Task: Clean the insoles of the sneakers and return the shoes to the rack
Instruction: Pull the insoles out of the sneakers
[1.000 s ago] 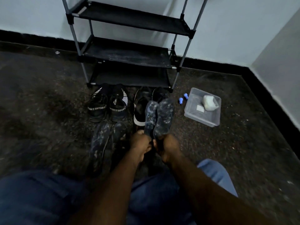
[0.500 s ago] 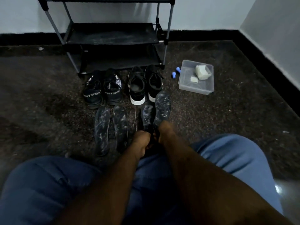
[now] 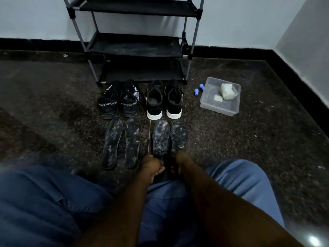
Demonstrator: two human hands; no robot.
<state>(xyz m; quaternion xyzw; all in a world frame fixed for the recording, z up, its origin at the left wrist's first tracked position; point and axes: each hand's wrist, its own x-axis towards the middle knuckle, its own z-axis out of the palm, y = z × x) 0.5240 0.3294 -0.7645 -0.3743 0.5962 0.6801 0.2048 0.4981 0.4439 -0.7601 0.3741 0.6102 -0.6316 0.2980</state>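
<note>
Insoles (image 3: 161,138) look thin, light and bendy; best held at the heel end; left hand (image 3: 153,167) and right hand (image 3: 181,159) sit there; grip too dark to tell.

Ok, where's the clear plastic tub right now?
The clear plastic tub sits on the dark floor, right side of the head view, just right of two small blue pieces and the black white-soled sneakers.

Just before the rack (image 3: 135,49) two sneaker pairs stand side by side, a left pair (image 3: 118,104) and a right pair (image 3: 164,102). Farther from the rack, before them, lie the left insoles (image 3: 114,143) and the right insoles (image 3: 161,138). Right of the rack sits a tub (image 3: 217,109) with a packet (image 3: 228,91) in it. Two caps (image 3: 196,91) lie between tub and rack.
</note>
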